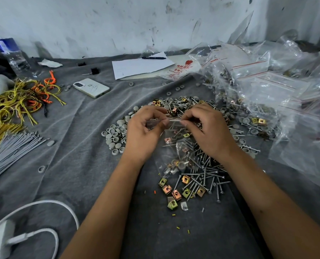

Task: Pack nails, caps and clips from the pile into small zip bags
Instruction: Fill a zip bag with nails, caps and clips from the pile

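Note:
A small clear zip bag (174, 146) hangs between my hands over the pile, with nails, grey caps and metal clips inside at its bottom. My left hand (146, 129) pinches the left end of the bag's top strip. My right hand (205, 128) pinches the right end. The pile lies on the grey cloth: grey caps (116, 133) to the left, nails (205, 172) below my right hand, brass-coloured clips (176, 191) nearest me.
Filled and empty zip bags (258, 94) are heaped at the right. A phone (91, 87), paper with a pen (142, 67), yellow and orange cords (22, 98), grey cable ties (11, 146), a water bottle (11, 53) and a white charger cable (49, 217) lie around.

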Demonstrator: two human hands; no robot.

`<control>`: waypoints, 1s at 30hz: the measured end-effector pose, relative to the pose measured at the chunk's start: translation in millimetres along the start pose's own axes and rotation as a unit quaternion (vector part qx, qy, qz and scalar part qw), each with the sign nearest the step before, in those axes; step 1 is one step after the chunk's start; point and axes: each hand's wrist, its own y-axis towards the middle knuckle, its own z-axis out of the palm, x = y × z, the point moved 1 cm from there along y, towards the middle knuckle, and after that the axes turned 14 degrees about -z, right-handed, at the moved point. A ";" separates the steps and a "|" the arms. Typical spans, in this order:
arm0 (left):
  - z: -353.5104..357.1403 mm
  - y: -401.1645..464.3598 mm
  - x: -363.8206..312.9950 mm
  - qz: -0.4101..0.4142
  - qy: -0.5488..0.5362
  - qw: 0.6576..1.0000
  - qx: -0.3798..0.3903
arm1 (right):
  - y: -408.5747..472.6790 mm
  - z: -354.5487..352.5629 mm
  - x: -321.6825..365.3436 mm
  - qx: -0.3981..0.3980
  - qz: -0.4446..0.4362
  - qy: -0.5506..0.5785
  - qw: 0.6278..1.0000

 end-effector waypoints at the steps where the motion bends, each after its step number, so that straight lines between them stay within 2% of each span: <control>1: -0.5 0.0 0.1 0.002 0.012 1.000 -0.003 | -0.3 -0.2 -0.1 0.002 -0.006 -0.004 1.000; 4: -1.0 -1.0 -1.2 0.056 0.125 0.990 -0.036 | 0.5 -0.2 0.4 0.012 -0.030 -0.019 0.999; 6: -0.8 -0.6 -2.0 0.082 0.161 0.982 -0.044 | 0.7 0.5 1.6 0.022 -0.040 -0.028 0.999; 16: 0.0 1.1 -1.9 0.107 0.171 0.978 -0.051 | -1.0 0.4 0.7 -0.019 0.002 -0.008 1.000; 21: 0.9 0.2 2.1 0.152 0.225 0.962 -0.037 | 0.7 0.6 5.0 0.012 -0.038 -0.024 0.999; 30: 1.4 -1.4 -1.2 0.147 0.197 0.968 -0.045 | 0.6 1.7 5.5 -0.007 -0.033 -0.013 0.999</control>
